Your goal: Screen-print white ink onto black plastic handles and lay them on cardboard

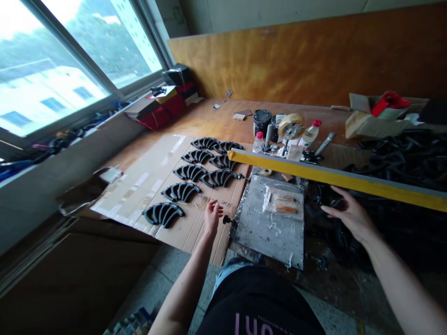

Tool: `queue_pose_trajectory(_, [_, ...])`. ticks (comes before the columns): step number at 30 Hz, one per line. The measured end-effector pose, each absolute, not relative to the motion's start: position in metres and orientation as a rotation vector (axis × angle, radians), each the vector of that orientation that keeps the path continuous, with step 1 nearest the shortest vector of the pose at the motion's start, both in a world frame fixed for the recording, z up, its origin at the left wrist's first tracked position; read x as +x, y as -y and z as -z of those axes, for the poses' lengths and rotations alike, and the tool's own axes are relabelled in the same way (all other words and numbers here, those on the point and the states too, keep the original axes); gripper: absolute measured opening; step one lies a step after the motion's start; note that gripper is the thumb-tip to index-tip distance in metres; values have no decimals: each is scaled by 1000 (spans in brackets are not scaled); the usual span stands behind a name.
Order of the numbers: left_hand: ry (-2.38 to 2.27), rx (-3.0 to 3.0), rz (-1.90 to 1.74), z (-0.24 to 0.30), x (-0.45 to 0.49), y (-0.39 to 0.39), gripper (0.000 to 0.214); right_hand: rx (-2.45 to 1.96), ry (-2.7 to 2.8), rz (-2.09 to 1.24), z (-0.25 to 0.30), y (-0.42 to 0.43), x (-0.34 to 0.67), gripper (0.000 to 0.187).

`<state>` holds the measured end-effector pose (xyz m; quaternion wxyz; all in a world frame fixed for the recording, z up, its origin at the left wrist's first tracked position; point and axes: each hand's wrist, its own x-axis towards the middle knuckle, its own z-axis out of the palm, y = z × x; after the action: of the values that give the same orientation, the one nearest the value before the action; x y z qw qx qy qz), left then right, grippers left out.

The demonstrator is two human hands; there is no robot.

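Daylight from the window (82,60) reaches a wooden desk (167,125). Black fan-shaped pieces (181,190) lie on its cardboard (122,190) in two columns, probably to keep them from tangling. Beside them the left hand (212,216) hangs loosely curled, seemingly empty, near a black knob (226,219). Right hand (349,214): grip spread wide by the dark heap (401,153), nothing clearly held. Between, a metal plate (258,232); bottles behind it, likely for reach.
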<state>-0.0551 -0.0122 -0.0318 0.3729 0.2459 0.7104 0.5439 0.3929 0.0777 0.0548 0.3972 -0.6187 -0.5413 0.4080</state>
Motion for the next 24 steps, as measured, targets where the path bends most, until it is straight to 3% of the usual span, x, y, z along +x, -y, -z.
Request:
queue_pose_trajectory(2, [-1793,645,-1389,27,-48,9,48,-1493,1330,-1077,-48,-76,343,53])
queue_pose_trajectory(5, [-1756,661,-1378,20,-40,6,46,-1502,1575,-964,-27,-78,292,39])
queue_pose_trajectory(11, [-1722,659,-1385,9,-44,7,39,-1507,2030,-416,-7,-73,281,31])
queue_pose_trajectory(15, [-1699,684,-1435,-18,-39,-9,35,-1450,2268,-61,-12,-68,276,43])
queue_pose_trajectory(19, [-1462,843,-1576,-84,-11,-46,37,-1126,2595,-16,-3,-73,260,58])
queue_pose_trajectory(24, [-1116,927,-1544,-156,31,-77,50,-1127,2628,41,17,-79,255,64])
